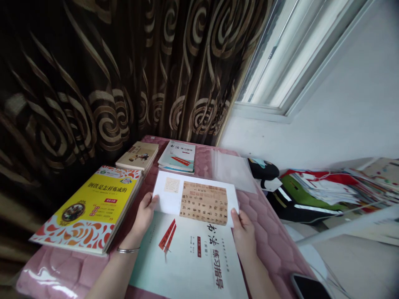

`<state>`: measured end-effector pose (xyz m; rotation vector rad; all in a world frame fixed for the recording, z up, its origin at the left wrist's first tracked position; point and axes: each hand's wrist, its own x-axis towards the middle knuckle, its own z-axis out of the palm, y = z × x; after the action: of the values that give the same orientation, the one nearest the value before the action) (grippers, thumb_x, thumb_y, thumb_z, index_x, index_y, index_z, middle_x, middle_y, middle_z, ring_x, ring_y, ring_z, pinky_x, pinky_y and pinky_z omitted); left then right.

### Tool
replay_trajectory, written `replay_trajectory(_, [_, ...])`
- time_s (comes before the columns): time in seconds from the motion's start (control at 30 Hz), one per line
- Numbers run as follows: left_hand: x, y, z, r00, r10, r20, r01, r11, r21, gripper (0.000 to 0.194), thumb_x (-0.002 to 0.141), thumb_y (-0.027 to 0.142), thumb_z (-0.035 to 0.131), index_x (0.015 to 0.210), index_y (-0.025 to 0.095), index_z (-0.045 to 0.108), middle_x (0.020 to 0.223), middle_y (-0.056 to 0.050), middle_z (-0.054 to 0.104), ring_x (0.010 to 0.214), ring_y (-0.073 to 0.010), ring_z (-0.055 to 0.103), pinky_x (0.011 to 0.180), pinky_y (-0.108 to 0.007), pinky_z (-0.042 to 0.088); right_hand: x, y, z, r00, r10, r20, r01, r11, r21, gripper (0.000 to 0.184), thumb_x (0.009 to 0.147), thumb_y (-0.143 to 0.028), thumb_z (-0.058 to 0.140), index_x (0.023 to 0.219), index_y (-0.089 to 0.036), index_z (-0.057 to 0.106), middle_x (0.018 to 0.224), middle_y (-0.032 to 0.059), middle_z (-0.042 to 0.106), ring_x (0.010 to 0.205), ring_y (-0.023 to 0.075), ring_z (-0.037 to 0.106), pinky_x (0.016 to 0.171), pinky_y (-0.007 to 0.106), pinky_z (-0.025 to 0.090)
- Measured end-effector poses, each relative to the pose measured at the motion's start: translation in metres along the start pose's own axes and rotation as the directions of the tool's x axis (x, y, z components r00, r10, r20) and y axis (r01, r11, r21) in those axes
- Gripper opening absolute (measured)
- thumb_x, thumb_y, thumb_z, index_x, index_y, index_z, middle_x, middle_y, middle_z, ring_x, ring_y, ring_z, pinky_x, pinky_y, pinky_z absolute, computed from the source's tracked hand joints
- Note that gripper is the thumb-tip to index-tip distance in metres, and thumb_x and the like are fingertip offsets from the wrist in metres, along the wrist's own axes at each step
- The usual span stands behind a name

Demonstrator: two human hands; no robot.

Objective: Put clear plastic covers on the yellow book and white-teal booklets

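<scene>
A white printed page (170,202) with a brown panel of brush calligraphy is held between my two hands. My left hand (144,216) pinches its left edge, with a silver bangle on the wrist. At the right edge, my right hand (243,233) grips with the thumb on top. Directly below the page is a pale green calligraphy workbook cover (183,259), its title turned sideways. I cannot tell whether page and cover are joined. A smaller-looking calligraphy workbook stack (177,155) lies beyond the page.
A thick yellow book (96,199) lies left, with a tan book (138,155) behind it. All rest on a pink quilted surface (264,216). A clear plastic sheet (232,168) lies at the back right. A phone (310,286) is near the right edge; papers (324,189) pile up beyond.
</scene>
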<state>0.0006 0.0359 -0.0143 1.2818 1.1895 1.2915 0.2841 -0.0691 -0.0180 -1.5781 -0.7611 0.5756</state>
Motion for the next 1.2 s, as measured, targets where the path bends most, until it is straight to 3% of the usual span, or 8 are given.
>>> replay_trajectory(0.13, [0.001, -0.002, 0.0, 1.0, 0.03, 0.0, -0.03, 1.0, -0.004, 0.038, 0.071, 0.057, 0.064, 0.07, 0.021, 0.052, 0.067, 0.002, 0.052, 0.067, -0.0158, 0.046, 0.064, -0.026, 0.039, 0.0, -0.001, -0.001, 1.0, -0.006, -0.018, 0.004, 0.997, -0.072, 0.053, 0.071, -0.075, 0.059, 0.065, -0.023, 0.053, 0.059, -0.0014, 0.055, 0.061, 0.0184, 0.05, 0.056, 0.029, 0.04])
replay_trajectory(0.3, [0.002, -0.007, -0.001, 0.999, 0.042, -0.003, -0.042, 0.999, 0.017, 0.035, 0.073, 0.054, 0.062, 0.071, 0.02, 0.051, 0.066, 0.003, 0.05, 0.066, -0.0148, 0.044, 0.061, -0.025, 0.036, 0.001, 0.005, -0.002, 0.996, 0.026, -0.083, -0.025, 1.0, 0.017, 0.049, 0.066, -0.069, 0.067, 0.08, -0.023, 0.063, 0.077, 0.0013, 0.066, 0.072, 0.0216, 0.056, 0.063, 0.03, 0.045])
replay_trajectory(0.47, [0.002, -0.006, -0.001, 0.999, 0.044, -0.007, -0.044, 0.999, 0.004, 0.033, 0.073, 0.051, 0.063, 0.07, 0.02, 0.051, 0.066, 0.003, 0.049, 0.065, -0.0143, 0.043, 0.061, -0.025, 0.036, 0.0, 0.0, 0.0, 1.0, -0.009, -0.002, 0.009, 1.0, -0.007, 0.047, 0.07, -0.069, 0.064, 0.07, -0.022, 0.058, 0.062, -0.001, 0.058, 0.062, 0.0194, 0.053, 0.057, 0.03, 0.042])
replay_trajectory(0.67, [0.001, -0.006, -0.001, 0.999, 0.047, -0.021, -0.047, 0.999, -0.011, 0.033, 0.071, 0.05, 0.065, 0.069, 0.021, 0.049, 0.065, 0.004, 0.048, 0.064, -0.0137, 0.043, 0.059, -0.024, 0.036, -0.003, -0.006, 0.001, 1.0, -0.011, -0.023, 0.009, 0.997, -0.072, 0.047, 0.073, -0.069, 0.06, 0.065, -0.023, 0.054, 0.058, -0.0013, 0.057, 0.059, 0.0186, 0.051, 0.055, 0.029, 0.04])
replay_trajectory(0.87, [0.001, -0.002, -0.001, 0.998, 0.058, -0.023, -0.058, 0.998, 0.014, 0.036, 0.07, 0.054, 0.064, 0.067, 0.021, 0.049, 0.063, 0.003, 0.048, 0.063, -0.0144, 0.043, 0.059, -0.024, 0.036, -0.001, -0.003, -0.001, 0.998, 0.001, -0.061, 0.0, 1.0, 0.016, 0.046, 0.068, -0.068, 0.064, 0.077, -0.023, 0.063, 0.067, -0.0001, 0.063, 0.065, 0.0205, 0.055, 0.058, 0.029, 0.043])
replay_trajectory(1.2, [0.001, -0.001, -0.002, 0.998, 0.063, -0.031, -0.062, 0.997, 0.038, 0.041, 0.07, 0.057, 0.063, 0.064, 0.022, 0.042, 0.061, 0.005, 0.04, 0.061, -0.0129, 0.038, 0.057, -0.024, 0.032, -0.006, -0.009, 0.001, 0.996, -0.062, -0.06, 0.055, 0.992, -0.115, 0.052, 0.074, -0.074, 0.055, 0.064, -0.023, 0.052, 0.06, -0.0009, 0.055, 0.063, 0.0192, 0.051, 0.057, 0.029, 0.04])
